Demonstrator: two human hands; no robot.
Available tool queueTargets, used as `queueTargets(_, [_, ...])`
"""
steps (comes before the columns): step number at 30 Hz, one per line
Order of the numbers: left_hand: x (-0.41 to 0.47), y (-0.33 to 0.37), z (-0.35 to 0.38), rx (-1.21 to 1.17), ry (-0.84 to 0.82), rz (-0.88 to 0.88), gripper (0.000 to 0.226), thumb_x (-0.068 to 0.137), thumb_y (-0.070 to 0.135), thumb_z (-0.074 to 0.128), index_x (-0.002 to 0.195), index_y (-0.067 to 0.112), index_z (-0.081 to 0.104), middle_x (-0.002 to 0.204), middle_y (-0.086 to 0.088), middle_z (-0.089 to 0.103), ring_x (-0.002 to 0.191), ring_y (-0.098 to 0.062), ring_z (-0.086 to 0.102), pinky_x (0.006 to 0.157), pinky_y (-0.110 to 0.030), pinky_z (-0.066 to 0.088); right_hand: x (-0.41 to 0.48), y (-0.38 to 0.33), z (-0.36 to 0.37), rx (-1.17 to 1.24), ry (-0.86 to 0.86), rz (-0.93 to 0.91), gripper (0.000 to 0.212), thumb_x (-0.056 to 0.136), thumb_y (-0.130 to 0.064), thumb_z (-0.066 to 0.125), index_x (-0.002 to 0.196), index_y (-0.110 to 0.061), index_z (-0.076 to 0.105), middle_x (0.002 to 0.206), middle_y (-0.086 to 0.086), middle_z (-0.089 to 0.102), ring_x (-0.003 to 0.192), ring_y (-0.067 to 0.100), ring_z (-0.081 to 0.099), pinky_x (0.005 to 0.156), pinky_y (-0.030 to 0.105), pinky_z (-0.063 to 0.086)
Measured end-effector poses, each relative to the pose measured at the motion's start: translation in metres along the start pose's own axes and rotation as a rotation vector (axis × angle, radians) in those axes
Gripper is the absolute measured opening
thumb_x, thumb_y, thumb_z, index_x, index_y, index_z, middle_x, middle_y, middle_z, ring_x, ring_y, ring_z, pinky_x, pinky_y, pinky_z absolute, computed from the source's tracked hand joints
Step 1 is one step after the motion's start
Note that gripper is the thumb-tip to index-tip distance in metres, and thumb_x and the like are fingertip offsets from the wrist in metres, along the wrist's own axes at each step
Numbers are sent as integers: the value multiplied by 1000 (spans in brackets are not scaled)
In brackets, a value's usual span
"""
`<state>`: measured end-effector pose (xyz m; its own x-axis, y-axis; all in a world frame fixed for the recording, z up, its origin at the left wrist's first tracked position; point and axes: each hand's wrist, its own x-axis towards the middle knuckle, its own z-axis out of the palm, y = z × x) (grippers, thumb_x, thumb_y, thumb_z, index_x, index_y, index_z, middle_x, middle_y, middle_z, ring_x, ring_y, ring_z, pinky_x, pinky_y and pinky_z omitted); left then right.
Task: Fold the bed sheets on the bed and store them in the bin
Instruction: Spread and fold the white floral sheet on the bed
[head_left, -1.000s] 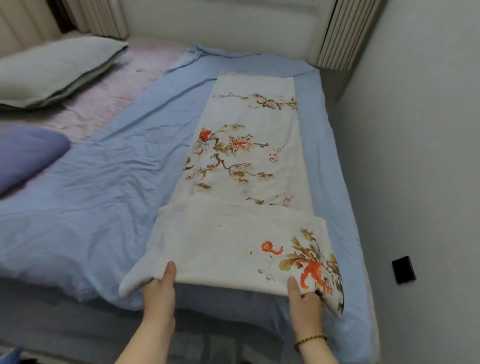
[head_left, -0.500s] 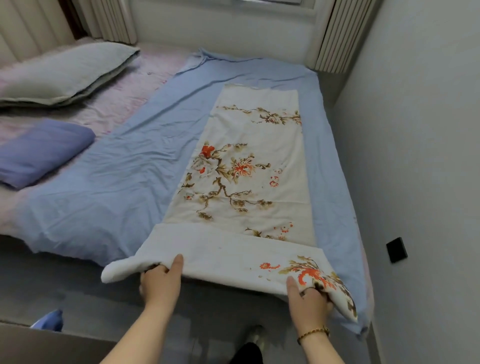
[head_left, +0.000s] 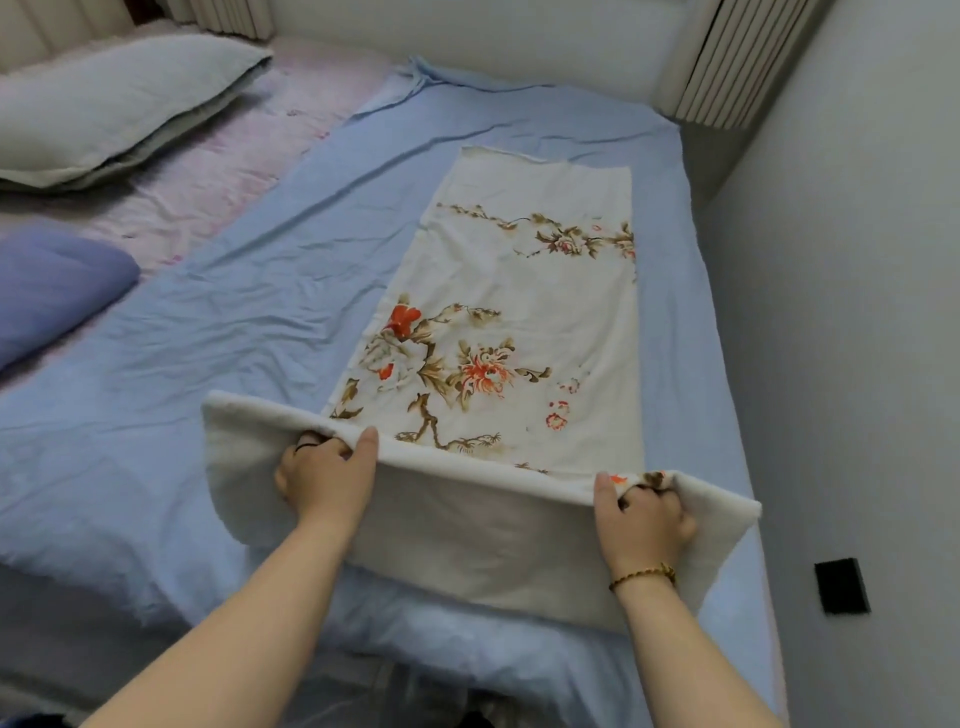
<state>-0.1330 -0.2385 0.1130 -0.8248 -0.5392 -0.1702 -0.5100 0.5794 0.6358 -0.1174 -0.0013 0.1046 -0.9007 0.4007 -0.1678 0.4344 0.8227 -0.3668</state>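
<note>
- On the left hand (head_left: 327, 480) and the right hand (head_left: 641, 514), fingertips were tucked out of sight behind the raised fold of the floral sheet (head_left: 519, 291).
- That fold hid part of the blue sheet (head_left: 234, 322).
- The pillow (head_left: 104, 104) and the purple cushion (head_left: 52, 280) ran off the left edge.
- A dark shape (head_left: 472, 719), possibly clothing, was cut by the bottom edge.

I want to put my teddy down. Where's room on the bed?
The blue sheet is bare between the purple bundle and the flowered sheet. It's crowded at the near edge, where the left hand and right hand grip that sheet.

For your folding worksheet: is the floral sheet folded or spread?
Mid-fold. Left hand and right hand hold the floral sheet by its lifted near end; the rest lies flat on the blue sheet.
</note>
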Motion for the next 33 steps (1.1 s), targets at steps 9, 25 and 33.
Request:
queueTargets(9, [127, 37, 85, 246, -124, -69, 49, 98, 39, 29, 126, 8, 57, 141, -17, 40, 129, -35, 33, 107, -38, 21, 143, -31, 44, -64, -113, 3, 49, 98, -37, 28, 101, -10, 68, 119, 8, 60, 127, 26, 32, 101, 35, 18])
queueTargets(25, [224, -15, 134, 438, -301, 48, 63, 94, 32, 47, 147, 16, 20, 157, -9, 11, 144, -25, 12, 115, -35, 12, 214, 25, 106, 146, 19, 579, 66, 89, -30, 55, 144, -11, 23, 153, 11, 20, 139, 30, 19, 113, 48, 13])
queueTargets(33, [258, -30, 128, 323, -241, -207, 76, 83, 35, 64, 143, 10, 25, 144, -18, 34, 132, -37, 32, 106, -45, 29, 229, 42, 105, 253, 26, 566, 33, 96, -21, 42, 120, 1, 45, 119, 22, 53, 105, 37, 52, 83, 38, 40])
